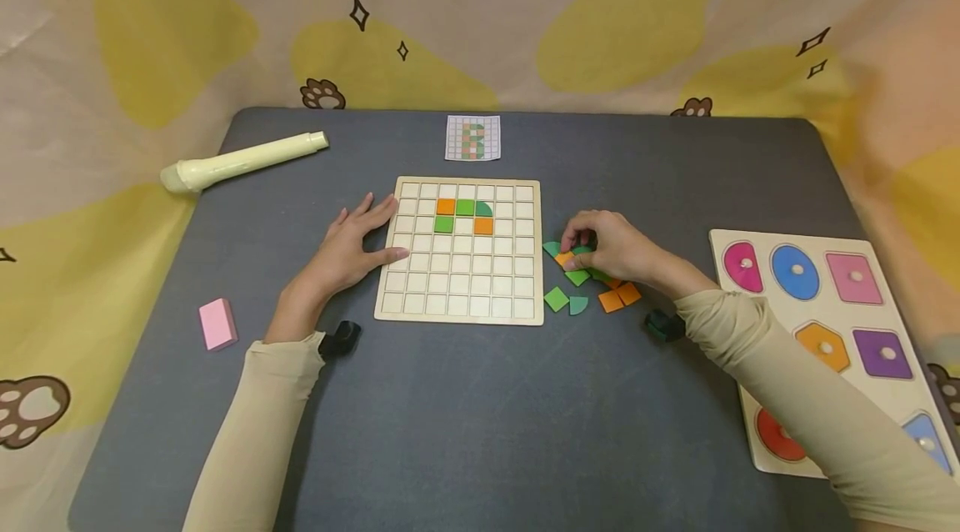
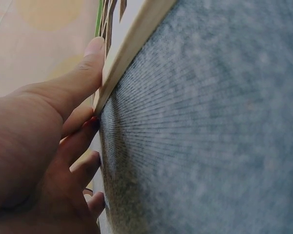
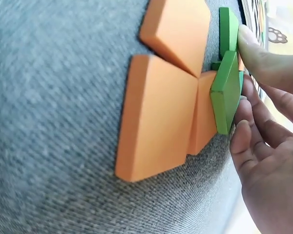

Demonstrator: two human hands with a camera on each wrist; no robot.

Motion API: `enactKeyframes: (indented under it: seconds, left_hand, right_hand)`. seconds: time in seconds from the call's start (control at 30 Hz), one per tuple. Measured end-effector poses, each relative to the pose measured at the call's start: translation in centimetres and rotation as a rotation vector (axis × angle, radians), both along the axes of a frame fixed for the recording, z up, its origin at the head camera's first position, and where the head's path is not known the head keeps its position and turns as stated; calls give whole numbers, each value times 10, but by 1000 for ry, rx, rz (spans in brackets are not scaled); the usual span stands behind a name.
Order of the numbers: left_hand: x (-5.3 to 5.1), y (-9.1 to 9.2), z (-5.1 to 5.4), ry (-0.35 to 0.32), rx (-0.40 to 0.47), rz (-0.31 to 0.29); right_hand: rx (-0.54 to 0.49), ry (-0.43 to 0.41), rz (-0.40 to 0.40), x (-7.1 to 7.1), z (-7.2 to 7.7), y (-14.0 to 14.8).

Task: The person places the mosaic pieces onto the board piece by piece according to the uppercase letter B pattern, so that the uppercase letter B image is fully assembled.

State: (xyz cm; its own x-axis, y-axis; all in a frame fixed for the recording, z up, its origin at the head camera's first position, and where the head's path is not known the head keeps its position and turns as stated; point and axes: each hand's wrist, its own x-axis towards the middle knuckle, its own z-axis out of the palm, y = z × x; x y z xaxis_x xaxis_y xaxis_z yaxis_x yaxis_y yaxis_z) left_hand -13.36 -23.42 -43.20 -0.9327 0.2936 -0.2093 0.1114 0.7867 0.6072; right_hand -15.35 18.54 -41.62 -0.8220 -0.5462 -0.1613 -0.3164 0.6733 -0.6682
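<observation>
A wooden grid board (image 1: 460, 315) lies mid-table, holding orange and green squares and a dark green quarter-round piece (image 1: 483, 208) in its upper rows. My left hand (image 1: 337, 253) rests at the board's left edge, fingers spread and thumb on the rim; in the left wrist view the thumb of that hand (image 2: 44, 131) touches the frame (image 2: 122, 53). Right of the board, my right hand (image 1: 611, 247) pinches an orange piece (image 1: 563, 259) over a loose pile. The right wrist view has this hand (image 3: 273, 146) curled beside green (image 3: 225, 95) and orange pieces (image 3: 158, 119); its fingertips are partly hidden.
A small printed pattern card (image 1: 472, 138) lies behind the board. A pale yellow microphone-shaped object (image 1: 247, 163) is at the back left, a pink block (image 1: 217, 323) at the left. The knobbed shape puzzle (image 1: 795, 242) lies at the right, partly under my right sleeve (image 1: 810, 399).
</observation>
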Motion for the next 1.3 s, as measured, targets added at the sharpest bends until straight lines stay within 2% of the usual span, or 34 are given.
enactKeyframes:
  seconds: [0.2, 0.63, 0.8, 1.03, 1.3]
  left_hand:
    - [0, 0, 0, 4, -2, 3]
    - [1, 1, -1, 1, 1, 9]
    - [0, 1, 0, 5, -6, 7]
    - [0, 1, 0, 0, -7, 6]
    - [0, 0, 0, -2, 3, 10]
  right_hand:
    - [-14, 37, -12, 3, 0, -1]
    - [-2, 24, -24, 3, 2, -1]
    - [-74, 31, -39, 0, 1, -5]
    - [-190, -7, -108, 2, -1, -34]
    - [-250, -5, -106, 2, -3, -81]
